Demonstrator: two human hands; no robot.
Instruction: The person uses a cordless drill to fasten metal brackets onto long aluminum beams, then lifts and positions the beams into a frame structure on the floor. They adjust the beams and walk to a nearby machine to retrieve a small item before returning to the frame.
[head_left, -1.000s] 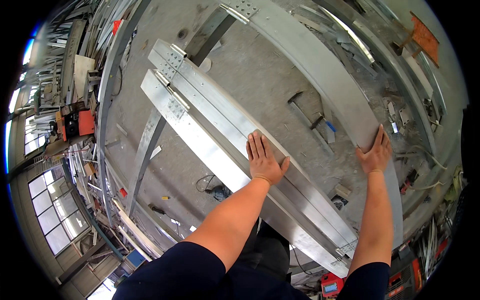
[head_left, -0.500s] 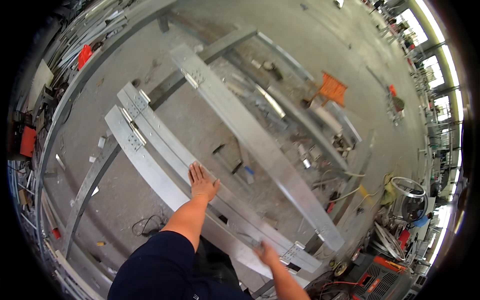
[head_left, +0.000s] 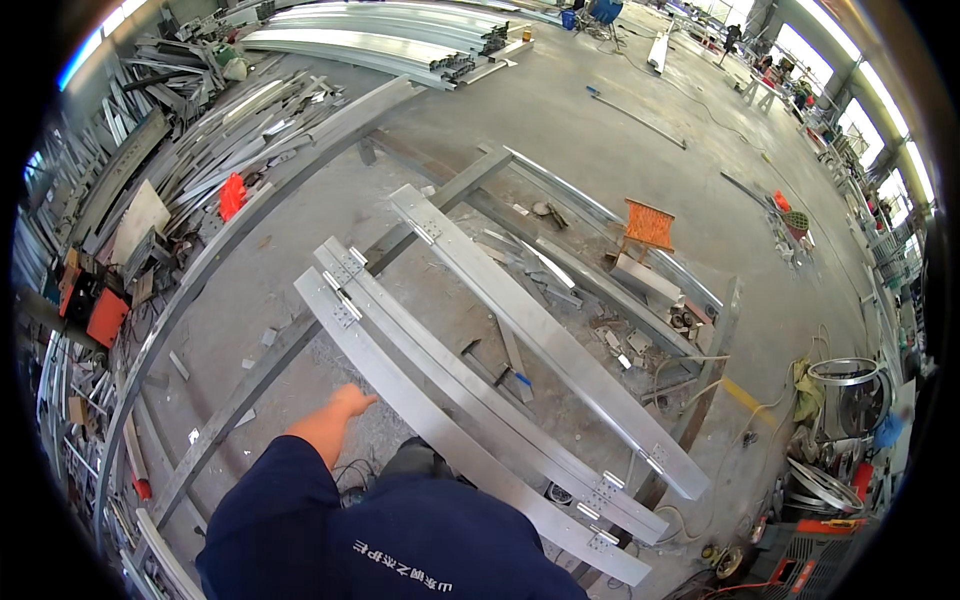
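My left hand (head_left: 350, 401) hovers by the outer edge of the nearest silvery metal beam (head_left: 420, 415), one finger stretched toward it. Nothing shows in its grasp; whether the fingertip touches the beam is unclear. Close alongside lies a second metal beam (head_left: 450, 382). Farther off, a wider third beam (head_left: 545, 340) lies apart from these two. Small shiny hinge-like fittings, such as one fitting (head_left: 343, 298) on the nearest beam, sit near the beam ends beside drilled holes. All three rest across a grey steel frame (head_left: 270, 370). My right hand is out of sight, with my torso filling the lower edge.
On the floor between the beams lies a hammer-like tool (head_left: 480, 360). An orange stool (head_left: 650, 224) stands beyond, near metal scraps. Metal profiles (head_left: 380, 45) are stacked at the back left. A red and black machine (head_left: 800, 565) and wheel-like rings (head_left: 845, 372) occupy the right.
My left hand has left the second beam and moved left to the nearest beam's outer edge. My right hand has gone from view. The view has tilted up, showing more floor.
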